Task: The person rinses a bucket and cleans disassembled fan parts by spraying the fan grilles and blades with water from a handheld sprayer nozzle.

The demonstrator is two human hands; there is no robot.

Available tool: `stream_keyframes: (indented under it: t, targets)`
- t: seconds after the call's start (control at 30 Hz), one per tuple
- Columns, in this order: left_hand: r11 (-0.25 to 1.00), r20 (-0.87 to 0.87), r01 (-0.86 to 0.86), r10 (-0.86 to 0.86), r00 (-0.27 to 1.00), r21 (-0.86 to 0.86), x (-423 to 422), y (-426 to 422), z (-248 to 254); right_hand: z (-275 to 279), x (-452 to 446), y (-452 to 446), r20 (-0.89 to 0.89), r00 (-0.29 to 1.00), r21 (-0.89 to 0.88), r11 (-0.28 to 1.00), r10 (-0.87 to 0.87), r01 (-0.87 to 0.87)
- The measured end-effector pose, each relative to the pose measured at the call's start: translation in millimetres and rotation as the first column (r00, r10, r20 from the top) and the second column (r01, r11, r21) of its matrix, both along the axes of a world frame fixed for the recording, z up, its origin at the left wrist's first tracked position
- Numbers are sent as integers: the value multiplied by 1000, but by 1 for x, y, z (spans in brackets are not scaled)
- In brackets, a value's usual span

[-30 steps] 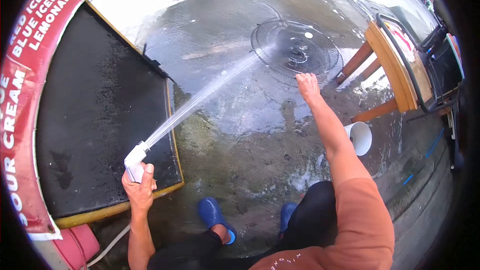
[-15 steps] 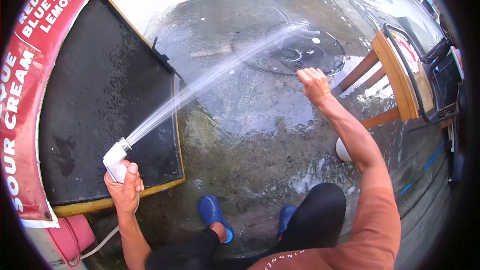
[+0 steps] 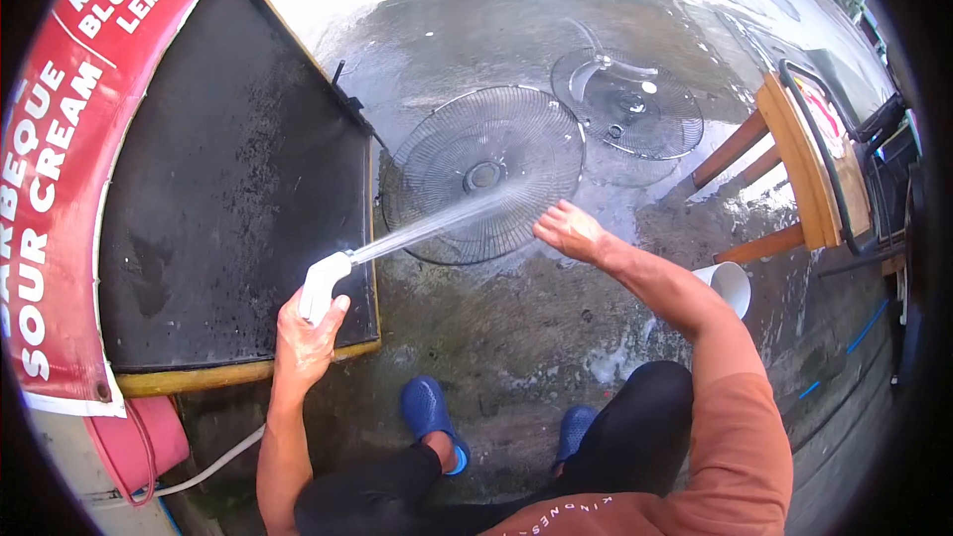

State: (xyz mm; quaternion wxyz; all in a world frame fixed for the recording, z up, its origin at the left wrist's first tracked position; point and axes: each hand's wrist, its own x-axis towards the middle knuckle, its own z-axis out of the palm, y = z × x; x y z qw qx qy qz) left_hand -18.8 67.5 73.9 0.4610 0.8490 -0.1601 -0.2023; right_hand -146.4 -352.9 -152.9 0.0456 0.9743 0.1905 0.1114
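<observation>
My left hand is closed around a white spray nozzle, which sends a jet of water to the right. The jet strikes a round black wire fan grille above the wet concrete. My right hand has its fingers curled closed at the lower right rim of this grille; the exact grip is partly hidden. Beyond it on the ground lies a second fan grille, with a dark fan blade on its far side.
A black board with a yellow edge stands at left beside a red lettered banner. At right are a wooden stool and a white round container partly behind my forearm. A pink container and pale hose are lower left.
The near grille has come closer and left, now apart from the far one. My right hand has moved left and down with it. The nozzle has shifted right and up, its jet now striking nearer.
</observation>
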Motion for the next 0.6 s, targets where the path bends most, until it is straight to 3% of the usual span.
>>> stream_keyframes:
  t: [0.13,0.17,0.27,0.3,0.37,0.43,0.5,0.6]
  targets:
    - [999,30,-26,25,999,25,-2,-4,-8,-40,-17,7,-268,963,-17,1000,-7,3]
    - [1000,54,-27,28,998,-10,-2,-5,-9,-42,-17,8,-458,889,10,999,-25,34]
    - [998,111,-10,17,994,-62,-1,-7,-10,-28,-6,14,-457,889,-12,999,-35,33]
    - [999,120,3,3,993,-51,-2,-9,-7,-33,4,12,-364,924,223,953,-115,206]
    - [999,148,21,-15,989,-40,-4,-11,-7,0,38,16,-334,897,409,813,-290,415]
    - [999,187,36,-29,982,-34,-5,-10,-9,-1,81,6,-188,854,605,627,-486,490]
    - [996,207,32,-15,978,-78,-9,-11,-6,-11,122,-5,-455,741,851,6,-494,526]
    - [1000,293,25,-18,956,-19,-12,-13,-3,8,157,13,-550,778,771,-542,-304,333]
